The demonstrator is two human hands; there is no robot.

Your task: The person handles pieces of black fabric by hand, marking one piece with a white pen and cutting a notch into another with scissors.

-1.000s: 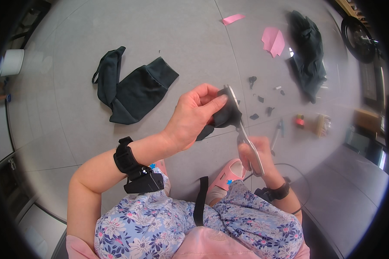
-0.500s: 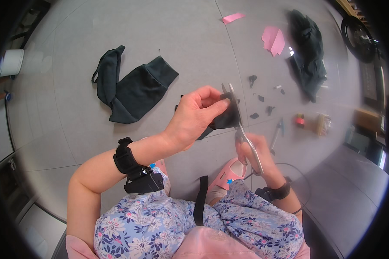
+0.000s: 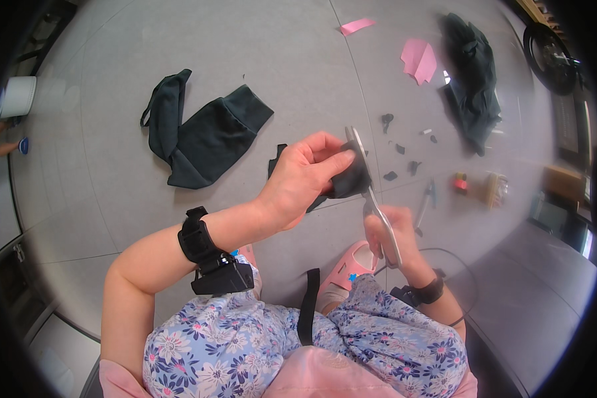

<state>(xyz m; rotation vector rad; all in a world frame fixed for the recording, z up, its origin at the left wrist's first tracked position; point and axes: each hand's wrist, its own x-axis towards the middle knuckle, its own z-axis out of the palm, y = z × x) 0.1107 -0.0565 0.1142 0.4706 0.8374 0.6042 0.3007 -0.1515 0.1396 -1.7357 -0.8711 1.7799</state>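
Left hand pinches dark fabric piece, raised above floor | right hand grips scissors, blades now deeper in the cloth than a second ago | we judge the cut advancing | scraps lie beyond.

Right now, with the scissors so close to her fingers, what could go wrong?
The left hand pinches the dark cloth piece right beside the blades of the scissors, so a fingertip might get nipped. The cloth is small and bunched, so it may slip and the cut may wander. The right hand works above a pink sandal; dropped scissors could land on that foot.
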